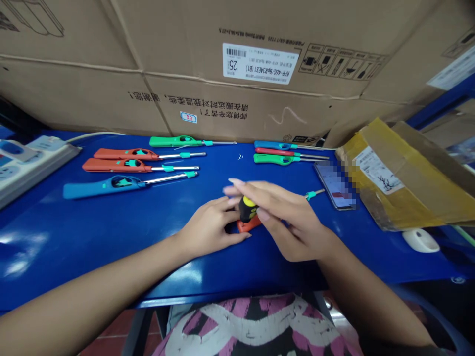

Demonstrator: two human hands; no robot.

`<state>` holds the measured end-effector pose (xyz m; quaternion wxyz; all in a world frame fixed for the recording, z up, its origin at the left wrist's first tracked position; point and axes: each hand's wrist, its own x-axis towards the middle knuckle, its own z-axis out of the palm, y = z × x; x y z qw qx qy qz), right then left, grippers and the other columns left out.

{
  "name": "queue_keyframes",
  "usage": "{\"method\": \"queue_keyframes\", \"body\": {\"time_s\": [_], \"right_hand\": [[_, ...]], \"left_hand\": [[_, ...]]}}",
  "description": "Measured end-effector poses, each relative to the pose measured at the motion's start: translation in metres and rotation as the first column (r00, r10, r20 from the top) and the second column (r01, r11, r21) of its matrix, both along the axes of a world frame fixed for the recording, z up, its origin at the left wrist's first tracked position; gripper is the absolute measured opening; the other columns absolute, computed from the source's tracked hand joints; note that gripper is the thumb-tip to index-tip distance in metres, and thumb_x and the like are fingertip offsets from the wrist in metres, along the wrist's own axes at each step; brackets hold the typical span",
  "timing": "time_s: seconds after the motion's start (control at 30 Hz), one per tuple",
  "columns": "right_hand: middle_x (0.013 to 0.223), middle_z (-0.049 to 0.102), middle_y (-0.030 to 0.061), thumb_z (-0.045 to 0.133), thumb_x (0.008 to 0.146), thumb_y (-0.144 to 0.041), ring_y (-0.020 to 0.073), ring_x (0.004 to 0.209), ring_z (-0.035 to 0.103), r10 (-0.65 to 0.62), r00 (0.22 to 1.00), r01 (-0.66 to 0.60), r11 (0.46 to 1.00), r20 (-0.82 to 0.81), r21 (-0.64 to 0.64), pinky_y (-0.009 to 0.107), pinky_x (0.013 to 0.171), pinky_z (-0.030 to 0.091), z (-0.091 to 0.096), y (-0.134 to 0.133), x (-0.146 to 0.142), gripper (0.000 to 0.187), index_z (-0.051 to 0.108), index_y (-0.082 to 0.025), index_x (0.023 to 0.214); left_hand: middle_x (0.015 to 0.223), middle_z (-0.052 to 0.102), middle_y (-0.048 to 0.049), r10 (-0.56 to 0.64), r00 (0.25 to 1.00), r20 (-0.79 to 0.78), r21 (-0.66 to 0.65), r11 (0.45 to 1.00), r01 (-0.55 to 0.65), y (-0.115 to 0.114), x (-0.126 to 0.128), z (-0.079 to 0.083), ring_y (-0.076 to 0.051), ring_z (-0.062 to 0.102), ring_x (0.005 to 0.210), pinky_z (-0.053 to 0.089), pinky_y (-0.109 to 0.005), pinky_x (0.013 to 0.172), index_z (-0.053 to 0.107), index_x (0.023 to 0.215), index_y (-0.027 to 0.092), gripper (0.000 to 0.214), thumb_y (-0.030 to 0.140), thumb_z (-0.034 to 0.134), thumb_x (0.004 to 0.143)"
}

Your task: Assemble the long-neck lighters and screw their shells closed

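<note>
My right hand point(289, 217) grips a short black and yellow screwdriver point(246, 209) between thumb and fingers. The screwdriver stands nearly upright over the end of an orange gas lighter point(245, 227) lying on the blue table. My left hand point(211, 227) is closed around that same end, its thumb along the near side and its fingers behind. Most of the lighter's body is hidden under my right hand; its metal nozzle with a teal piece point(314, 194) shows beyond. The screwdriver's tip is too small to make out.
Left lie two orange lighters point(111, 164), a blue lighter point(104, 187) and a green one point(174, 142). Several more lighters point(272, 159) lie back right, near a phone point(334, 185), a yellow-taped box point(365, 198) and a mouse point(420, 241). Tiny screws point(240, 156) lie mid-table. A cardboard box point(208, 89) stands behind.
</note>
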<state>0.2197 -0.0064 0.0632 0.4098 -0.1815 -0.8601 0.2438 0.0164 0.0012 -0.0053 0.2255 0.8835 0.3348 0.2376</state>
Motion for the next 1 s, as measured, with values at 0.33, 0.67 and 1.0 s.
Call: {"method": "queue_keyframes", "body": {"time_s": [0.33, 0.67, 1.0], "right_hand": [[0.116, 0.064, 0.0115, 0.057, 0.098, -0.021, 0.0208, 0.107, 0.062, -0.057, 0.998, 0.058, 0.991, -0.015, 0.121, 0.038, 0.088, 0.057, 0.0000, 0.0001, -0.0027, 0.029, 0.062, -0.018, 0.127], [0.105, 0.066, 0.0081, 0.059, 0.099, -0.024, 0.0206, 0.097, 0.064, -0.185, 0.983, 0.182, 0.976, 0.014, 0.121, 0.036, 0.084, 0.060, -0.0038, -0.0005, -0.0028, 0.034, 0.064, -0.027, 0.132], [0.094, 0.065, 0.0032, 0.070, 0.093, -0.022, 0.0152, 0.086, 0.062, -0.131, 0.983, 0.139, 0.989, -0.130, 0.049, 0.029, 0.074, 0.057, -0.0061, 0.0035, -0.0053, 0.024, 0.067, -0.023, 0.117]], "left_hand": [[0.116, 0.070, -0.0093, 0.003, 1.000, -0.022, -0.029, 1.000, -0.004, 0.0002, 0.0009, 0.0018, -0.028, 0.067, 0.107, 0.055, -0.044, 0.092, 0.069, 0.109, 0.020, 0.024, 0.033, 0.069, 0.089], [0.117, 0.070, -0.0099, 0.055, 0.998, -0.010, -0.020, 0.998, -0.055, -0.0032, 0.0040, 0.0002, -0.029, 0.068, 0.104, 0.057, -0.045, 0.088, 0.071, 0.107, 0.020, 0.024, 0.031, 0.071, 0.087], [0.105, 0.072, -0.0086, 0.105, 0.994, -0.037, -0.043, 0.993, -0.106, -0.0075, 0.0064, 0.0001, -0.028, 0.069, 0.098, 0.058, -0.041, 0.076, 0.072, 0.100, 0.020, 0.018, 0.030, 0.070, 0.085]]}}
